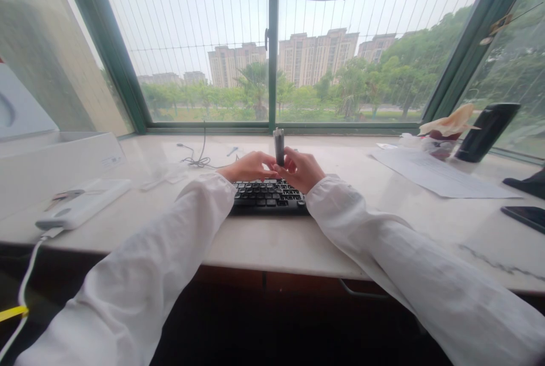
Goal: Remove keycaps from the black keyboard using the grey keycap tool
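Observation:
Above the black keyboard (269, 203), a small dark stick-shaped tool (279, 147) with silvery metal prongs at its top stands upright between my hands. The fingers of my right hand (301, 168) pinch its lower part from the right. From the left, the thumb and fingertips of my left hand (251, 166) close on its lower end. My hands and white sleeves cover both ends and the back of the keyboard. Several keys on its right side look bare, without caps, though the detail is blurred.
A white power strip (91, 201) with a cable lies left, near a white box (59, 156). A thin black cable (198, 160) is coiled behind. To the right are a paper sheet (438, 173), a black cylinder (487, 132) and a phone (525, 217). Windows stand behind the table (272, 247).

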{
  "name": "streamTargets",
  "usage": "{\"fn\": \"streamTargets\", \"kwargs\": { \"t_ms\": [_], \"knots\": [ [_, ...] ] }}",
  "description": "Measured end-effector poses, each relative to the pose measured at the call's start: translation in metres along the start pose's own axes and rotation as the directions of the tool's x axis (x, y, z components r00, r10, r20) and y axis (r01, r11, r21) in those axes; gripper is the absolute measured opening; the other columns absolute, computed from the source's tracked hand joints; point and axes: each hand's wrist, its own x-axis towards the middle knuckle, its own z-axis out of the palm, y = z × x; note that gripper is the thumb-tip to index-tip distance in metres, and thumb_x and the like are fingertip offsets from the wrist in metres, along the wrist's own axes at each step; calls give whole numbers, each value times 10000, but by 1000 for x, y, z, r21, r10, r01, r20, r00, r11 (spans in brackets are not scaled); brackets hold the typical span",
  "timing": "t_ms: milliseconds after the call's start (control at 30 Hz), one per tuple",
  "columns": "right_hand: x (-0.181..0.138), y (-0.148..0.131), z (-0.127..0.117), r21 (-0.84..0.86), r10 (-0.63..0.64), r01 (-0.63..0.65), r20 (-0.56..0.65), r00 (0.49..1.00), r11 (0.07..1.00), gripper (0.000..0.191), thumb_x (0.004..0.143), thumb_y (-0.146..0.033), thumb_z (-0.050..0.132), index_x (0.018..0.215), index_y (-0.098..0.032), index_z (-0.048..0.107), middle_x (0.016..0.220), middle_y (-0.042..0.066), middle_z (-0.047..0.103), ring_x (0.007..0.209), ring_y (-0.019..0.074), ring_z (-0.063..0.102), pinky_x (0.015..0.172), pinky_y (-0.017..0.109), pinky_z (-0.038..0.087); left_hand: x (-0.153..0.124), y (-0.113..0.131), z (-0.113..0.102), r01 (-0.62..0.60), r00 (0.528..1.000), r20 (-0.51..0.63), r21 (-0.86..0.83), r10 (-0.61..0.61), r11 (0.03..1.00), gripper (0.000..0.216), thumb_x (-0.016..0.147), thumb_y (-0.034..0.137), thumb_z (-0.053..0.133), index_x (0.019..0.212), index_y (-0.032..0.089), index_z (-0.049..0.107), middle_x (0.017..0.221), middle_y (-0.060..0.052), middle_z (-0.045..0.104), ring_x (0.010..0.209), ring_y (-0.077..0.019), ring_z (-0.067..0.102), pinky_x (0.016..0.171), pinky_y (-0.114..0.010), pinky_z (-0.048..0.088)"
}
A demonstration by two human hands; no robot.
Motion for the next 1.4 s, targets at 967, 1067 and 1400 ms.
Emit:
{"fn": "streamTargets", "kwargs": {
  "t_ms": [967, 1067, 1400],
  "knots": [
    [8, 15, -6, 210, 257, -247, -22, 966, 946, 192, 805, -372, 608, 912, -214, 625, 699, -3, 655, 605, 131, 615, 591, 232, 473, 0, 10, 1, 169, 986, 105, -548, -133, 819, 246, 812, 405, 550, 807, 160, 562, 835, -18, 467, 585, -77, 441, 534, -229, 428],
    [10, 17, -8, 227, 266, -251, -36, 963, 941, 198, 805, -378, 608, 917, -215, 624, 714, 2, 674, 612, 136, 624, 603, 242, 482, 0, 14, 1, 207, 978, 114, -601, -173, 772, 288, 809, 401, 540, 672, 171, 434, 686, 17, 347, 547, -86, 368, 523, -238, 415],
    [15, 35, -26, 367, 463, -365, -227, 857, 855, 208, 786, -403, 597, 882, -221, 626, 700, -9, 677, 587, 140, 609, 600, 271, 492, 2, 7, -5, 194, 955, -51, -639, -292, 744, 174, 805, 346, 520, 772, 178, 484, 659, 33, 351, 506, -77, 315, 526, -241, 454]
  ]
}}
